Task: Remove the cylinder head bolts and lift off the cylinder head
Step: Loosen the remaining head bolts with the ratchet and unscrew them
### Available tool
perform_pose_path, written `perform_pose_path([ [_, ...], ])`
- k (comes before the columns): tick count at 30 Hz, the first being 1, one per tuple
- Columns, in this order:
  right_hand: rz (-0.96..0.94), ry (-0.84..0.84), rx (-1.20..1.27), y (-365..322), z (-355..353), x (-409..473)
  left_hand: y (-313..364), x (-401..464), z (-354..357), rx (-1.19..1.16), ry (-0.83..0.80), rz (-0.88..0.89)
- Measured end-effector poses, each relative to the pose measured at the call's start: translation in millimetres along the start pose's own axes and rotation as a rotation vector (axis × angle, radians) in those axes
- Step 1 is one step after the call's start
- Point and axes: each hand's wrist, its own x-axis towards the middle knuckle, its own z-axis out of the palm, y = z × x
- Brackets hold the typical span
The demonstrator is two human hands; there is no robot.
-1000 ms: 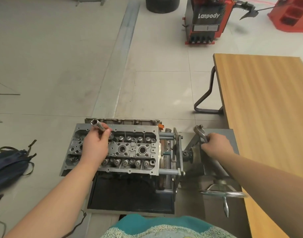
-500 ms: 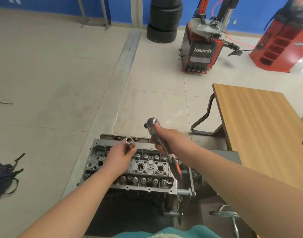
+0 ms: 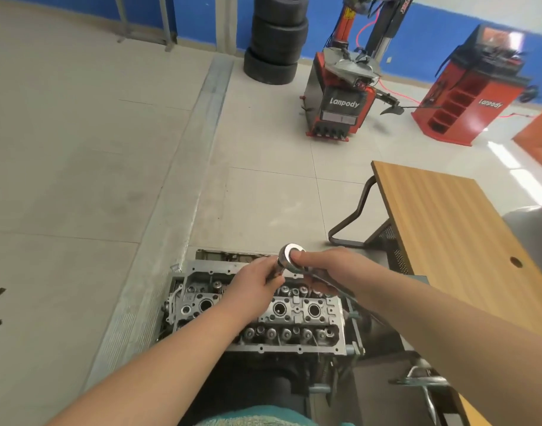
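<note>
Both hands meet above the cylinder head (image 3: 297,315), which sits on its stand directly below the fingers. The right hand (image 3: 328,269) grips the ratchet (image 3: 289,256); the left hand (image 3: 254,287) pinches a socket (image 3: 277,272) under the ratchet's round end.

We see a bright polished-metal ratchet head (image 3: 289,259), matt cast-metal cylinder head (image 3: 297,315), wood-grain table (image 3: 442,229) at three o'clock, glossy tiled floor (image 3: 79,133)

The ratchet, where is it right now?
In the head view, the ratchet is held in the right hand, just above the far edge of the cylinder head, with the left hand meeting it from the left.
</note>
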Motion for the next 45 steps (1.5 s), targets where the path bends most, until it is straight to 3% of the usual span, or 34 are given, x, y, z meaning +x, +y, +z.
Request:
perform_pose_path([
  [8, 0.163, 0.077, -0.063, -17.9, 25.3, -7.3, -9.4, 5.0, -1.9, -0.026, -0.019, 0.029],
  [14, 0.125, 0.14, -0.057, -9.7, 48.7, -8.7, -11.4, 4.5, -2.0, -0.064, -0.03, 0.04],
  [20, -0.014, 0.184, -0.469, -10.0, 47.8, -13.7, -3.0, 1.1, -11.4, -0.065, -0.094, 0.046],
  [25, -0.147, 0.132, -0.694, -4.1, 45.4, -14.6, 17.1, 0.0, -74.5, -0.545, -0.358, 0.147],
  [27, -0.122, 0.065, -0.742, -6.9, 38.4, -12.3, 33.9, 6.3, -94.9, -0.37, -0.48, 0.27],
  [30, -0.076, 0.015, -0.791, -8.1, 30.6, -7.6, 58.5, 26.5, -100.2, 0.2, -0.542, 0.477],
  [32, -0.037, -0.048, -0.661, -4.3, 24.6, -5.8, 68.1, 40.2, -97.4, 0.387, -0.571, 0.55],
  [36, 0.064, -0.369, -0.14, 6.2, 5.2, -8.9, 79.3, 60.8, -101.4, 0.448, -0.69, 0.597],
  [39, 0.125, -0.505, 0.054, 9.9, -12.1, -13.9, 81.5, 70.1, -108.1, 0.466, -0.678, 0.56],
  [45, 0.082, -0.513, -0.054, 7.8, -29.6, -18.6, 82.1, 67.4, -97.9, 0.467, -0.669, 0.475],
])
